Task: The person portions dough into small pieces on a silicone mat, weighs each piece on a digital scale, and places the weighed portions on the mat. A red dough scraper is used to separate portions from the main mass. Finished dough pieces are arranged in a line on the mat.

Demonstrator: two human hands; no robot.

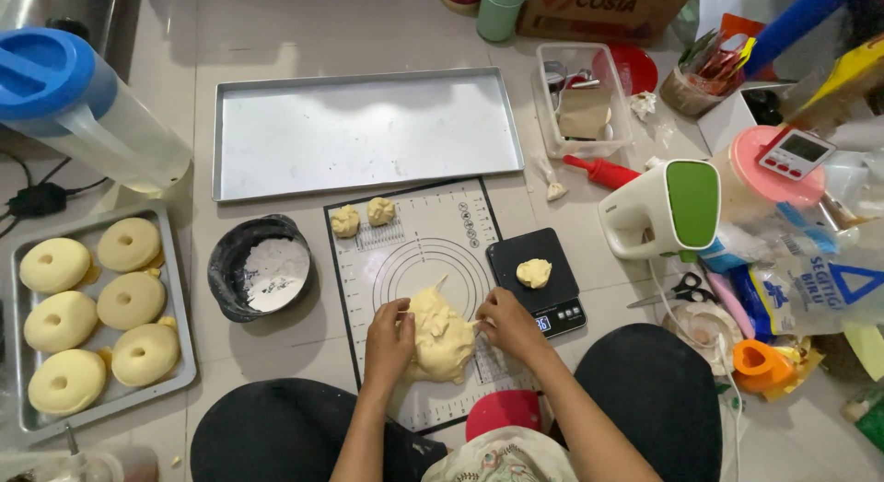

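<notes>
Both hands are on the dough [440, 339], which sits near the middle of the mat [419, 252]. The left hand [389, 342] cups its left side, fingers curled onto it; the right hand [506, 324] pinches its right edge. A small piece [533, 272] lies on the scale [534, 278] just right. Two balls [362, 215] rest at the mat's far edge.
</notes>
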